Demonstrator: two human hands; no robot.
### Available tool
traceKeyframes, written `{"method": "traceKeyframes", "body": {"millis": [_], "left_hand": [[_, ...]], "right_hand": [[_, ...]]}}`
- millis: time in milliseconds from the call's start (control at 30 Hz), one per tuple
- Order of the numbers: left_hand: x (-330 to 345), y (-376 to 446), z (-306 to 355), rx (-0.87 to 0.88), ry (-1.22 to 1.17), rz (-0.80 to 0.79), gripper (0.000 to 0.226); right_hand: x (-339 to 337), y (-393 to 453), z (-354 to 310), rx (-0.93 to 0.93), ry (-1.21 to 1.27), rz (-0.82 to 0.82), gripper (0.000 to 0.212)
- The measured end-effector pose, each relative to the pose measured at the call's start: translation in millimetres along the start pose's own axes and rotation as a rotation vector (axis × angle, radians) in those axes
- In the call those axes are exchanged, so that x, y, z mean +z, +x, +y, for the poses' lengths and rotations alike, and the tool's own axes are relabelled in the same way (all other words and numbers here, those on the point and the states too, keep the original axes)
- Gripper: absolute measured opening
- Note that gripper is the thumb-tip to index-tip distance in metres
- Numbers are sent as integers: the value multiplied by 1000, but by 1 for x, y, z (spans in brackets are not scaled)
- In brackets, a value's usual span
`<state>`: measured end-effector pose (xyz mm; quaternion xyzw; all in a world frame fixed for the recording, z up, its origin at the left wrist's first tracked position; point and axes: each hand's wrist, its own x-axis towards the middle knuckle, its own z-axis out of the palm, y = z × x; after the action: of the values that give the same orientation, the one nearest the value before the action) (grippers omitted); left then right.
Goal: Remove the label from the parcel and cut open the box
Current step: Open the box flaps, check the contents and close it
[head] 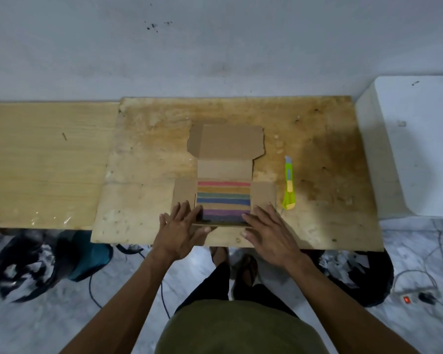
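a: on the stained plywood board [241,118], what's lying there?

b: a flat cardboard box [224,172], opened out. its lid is folded back toward the wall, with rounded, slightly ragged corners, and a side flap is spread flat to each side. matte brown card, plain.

a: and inside?

b: a striped item [223,200] filling the tray: bands of pink, tan, green, blue, tan again, then purple and a dark one at the near edge. it looks soft and fuzzy, but i can't tell the material.

a: hands?

b: the left hand [180,229] lies on the near left corner, fingers spread and flat, tips reaching onto the left flap and the box edge. the right hand [267,232] mirrors it at the near right corner, fingers splayed over the right flap. neither is closed round anything; both palms are open and face down.

a: any tool?

b: a cutter [288,183], slim lime-green plastic with a yellow slider, lies just right of the box, pointing away from the person, blade tip showing grey. no hand touches it.

a: the surface?

b: rough, blotchy ply, darker at the far right, laid beside a smoother pale wooden top [46,159].
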<state>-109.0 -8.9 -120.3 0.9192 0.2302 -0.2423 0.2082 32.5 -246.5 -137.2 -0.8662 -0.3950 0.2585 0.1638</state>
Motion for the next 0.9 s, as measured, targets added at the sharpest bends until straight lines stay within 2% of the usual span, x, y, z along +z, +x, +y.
{"method": "traceKeyframes", "body": {"millis": [67, 167, 233, 433, 567, 700, 900], "left_hand": [[-4, 14, 4, -14, 8, 7, 82], [-12, 36, 9, -47, -32, 66, 86], [-19, 47, 12, -83, -82, 103, 80], [-22, 53, 17, -174, -179, 217, 60], [-22, 58, 28, -288, -254, 298, 68], [-22, 62, 34, -357, -226, 348, 91], [-23, 66, 30, -381, -223, 357, 117]], "right_hand": [[-6, 14, 3, -17, 19, 36, 76], [-16, 37, 11, -1, 93, 91, 57], [-22, 52, 13, 16, 188, 150, 53], [-23, 68, 11, 158, 235, 325, 29], [-16, 70, 9, 259, 188, 393, 49], [-14, 71, 5, 379, 185, 378, 71], [-14, 76, 6, 453, 259, 418, 86]]}}
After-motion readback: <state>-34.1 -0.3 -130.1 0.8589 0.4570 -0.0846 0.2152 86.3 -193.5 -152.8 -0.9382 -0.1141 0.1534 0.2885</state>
